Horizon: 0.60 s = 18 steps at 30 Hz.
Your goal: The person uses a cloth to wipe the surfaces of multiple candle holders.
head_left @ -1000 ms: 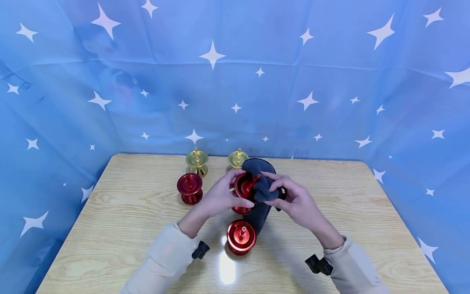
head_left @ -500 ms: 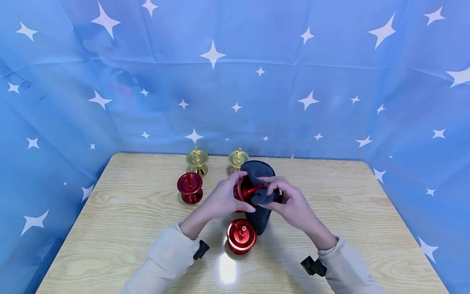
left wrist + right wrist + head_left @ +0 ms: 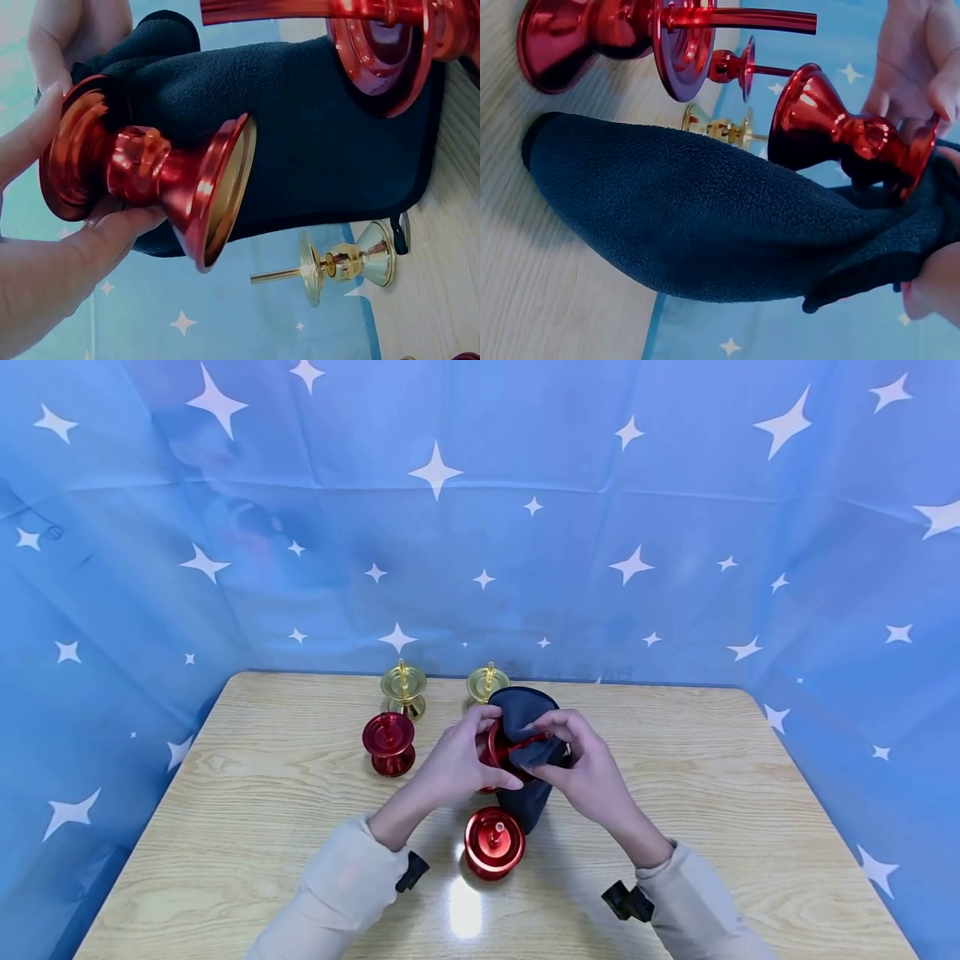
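My left hand (image 3: 453, 764) grips a shiny red candlestick (image 3: 139, 165) by its stem and dish, off the table. It is tilted, its spike pointing right toward my other hand in the head view. With fingers and thumb my right hand (image 3: 588, 768) pinches a dark blue cloth (image 3: 525, 706) against the candlestick's dish and spike. The rest of the cloth hangs down, as the right wrist view shows. Folds and fingers partly hide the dish. Just in front of the hands stands another red candlestick (image 3: 494, 847), upright, its spike up.
To the left, a third red candlestick (image 3: 388, 743) stands on the wooden table (image 3: 262, 827). Behind are two gold candlesticks, one at the left (image 3: 403, 689) and one (image 3: 486, 683) close behind my left hand. A blue star-patterned curtain (image 3: 480, 527) surrounds the table's back and sides.
My right hand has shifted left with the cloth, closing in on the dish and spike. The held candlestick has tipped further to the right. The standing candlesticks have not moved.
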### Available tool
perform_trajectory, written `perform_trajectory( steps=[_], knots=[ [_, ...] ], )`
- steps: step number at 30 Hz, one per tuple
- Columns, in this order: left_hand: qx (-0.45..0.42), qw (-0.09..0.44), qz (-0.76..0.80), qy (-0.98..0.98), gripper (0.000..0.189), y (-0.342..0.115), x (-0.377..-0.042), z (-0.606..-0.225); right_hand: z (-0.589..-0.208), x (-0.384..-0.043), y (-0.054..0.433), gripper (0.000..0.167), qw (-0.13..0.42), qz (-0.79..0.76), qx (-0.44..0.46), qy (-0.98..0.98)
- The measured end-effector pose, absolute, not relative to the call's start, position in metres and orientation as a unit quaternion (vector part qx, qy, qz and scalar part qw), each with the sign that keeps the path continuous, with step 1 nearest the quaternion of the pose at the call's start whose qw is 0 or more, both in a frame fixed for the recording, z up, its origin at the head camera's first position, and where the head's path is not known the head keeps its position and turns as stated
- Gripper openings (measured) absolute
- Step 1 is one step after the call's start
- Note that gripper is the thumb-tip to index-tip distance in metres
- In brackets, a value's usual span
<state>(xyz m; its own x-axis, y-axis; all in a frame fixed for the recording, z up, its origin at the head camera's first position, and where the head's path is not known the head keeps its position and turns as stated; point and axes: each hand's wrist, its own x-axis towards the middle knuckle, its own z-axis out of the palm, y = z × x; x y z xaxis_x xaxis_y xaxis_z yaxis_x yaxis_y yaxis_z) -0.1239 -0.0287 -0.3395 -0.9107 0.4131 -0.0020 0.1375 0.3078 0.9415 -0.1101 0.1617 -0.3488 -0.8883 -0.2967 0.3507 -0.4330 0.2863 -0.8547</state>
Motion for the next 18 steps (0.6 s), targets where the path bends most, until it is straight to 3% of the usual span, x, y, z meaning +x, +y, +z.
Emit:
perform_trajectory(
  steps=[18],
  knots=[
    [0.188, 0.077, 0.504, 0.839, 0.074, -0.0281, -0.123, -0.3386, -0.3501, -0.1076, 0.1611, 0.037, 0.042, 0.605, 0.168, -0.777]
  ],
)
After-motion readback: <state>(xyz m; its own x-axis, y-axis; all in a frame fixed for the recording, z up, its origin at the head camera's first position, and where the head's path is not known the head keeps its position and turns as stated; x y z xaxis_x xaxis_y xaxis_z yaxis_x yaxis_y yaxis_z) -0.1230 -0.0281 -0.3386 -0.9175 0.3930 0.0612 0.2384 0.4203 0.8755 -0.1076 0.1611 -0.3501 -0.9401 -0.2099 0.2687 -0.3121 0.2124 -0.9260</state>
